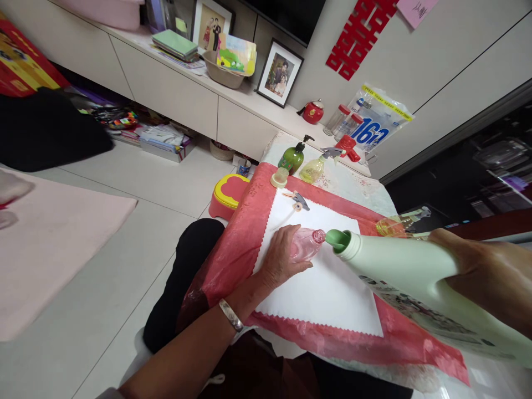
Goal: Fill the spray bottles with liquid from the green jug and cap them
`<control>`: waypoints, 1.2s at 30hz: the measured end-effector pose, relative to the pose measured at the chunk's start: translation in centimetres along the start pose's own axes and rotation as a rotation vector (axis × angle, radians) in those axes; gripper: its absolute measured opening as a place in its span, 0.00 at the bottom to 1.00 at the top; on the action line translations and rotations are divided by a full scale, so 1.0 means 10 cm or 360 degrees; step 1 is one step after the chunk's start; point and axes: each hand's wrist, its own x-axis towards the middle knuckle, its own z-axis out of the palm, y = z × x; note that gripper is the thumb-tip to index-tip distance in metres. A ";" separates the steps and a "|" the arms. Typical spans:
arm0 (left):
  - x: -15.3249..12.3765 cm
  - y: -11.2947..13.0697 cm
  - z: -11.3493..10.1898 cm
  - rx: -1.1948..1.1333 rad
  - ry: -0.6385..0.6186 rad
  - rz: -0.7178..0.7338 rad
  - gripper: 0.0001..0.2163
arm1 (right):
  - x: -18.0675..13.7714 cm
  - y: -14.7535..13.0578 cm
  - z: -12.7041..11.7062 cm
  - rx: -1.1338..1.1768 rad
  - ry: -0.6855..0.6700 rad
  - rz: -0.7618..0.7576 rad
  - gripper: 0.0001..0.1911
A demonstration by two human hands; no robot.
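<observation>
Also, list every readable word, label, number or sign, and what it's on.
"16", then an unclear character: blue print on the plastic bag
"囍": red cutout on the wall
Too small or blurred: the bag's yellow strip, pink note, picture book, red jar, and labels on the pale green jug and green pump bottle.

There is room over the near part of the white sheet point(311, 296), with the pale green jug point(399, 257) blocking the right.

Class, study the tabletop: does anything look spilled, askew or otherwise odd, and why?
No spill shows on the white sheet. One oddity: a spray head lies there loose, fitted to no bottle, near the open pink bottle in the left hand.
</observation>
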 end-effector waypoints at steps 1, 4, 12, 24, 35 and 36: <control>0.00 0.00 0.00 -0.0006 -0.0006 -0.0003 0.45 | 0.00 -0.01 -0.01 -0.0009 -0.0019 0.0003 0.20; 0.00 0.01 -0.01 -0.0016 -0.0020 -0.0026 0.45 | -0.01 -0.03 -0.05 -0.0004 -0.0060 0.0038 0.20; 0.01 0.00 0.01 -0.0015 -0.0015 -0.0023 0.45 | -0.01 -0.05 -0.09 0.0028 -0.0108 0.0043 0.23; 0.01 0.01 0.00 -0.0027 -0.0013 -0.0042 0.45 | 0.02 0.03 0.00 0.0065 -0.0008 -0.0018 0.29; 0.00 -0.01 0.02 -0.0007 -0.0006 0.0000 0.46 | 0.00 0.00 -0.05 0.0098 -0.0033 0.0000 0.20; 0.00 0.00 0.01 -0.0011 -0.0007 -0.0004 0.46 | 0.00 0.00 -0.05 0.0108 -0.0032 0.0000 0.19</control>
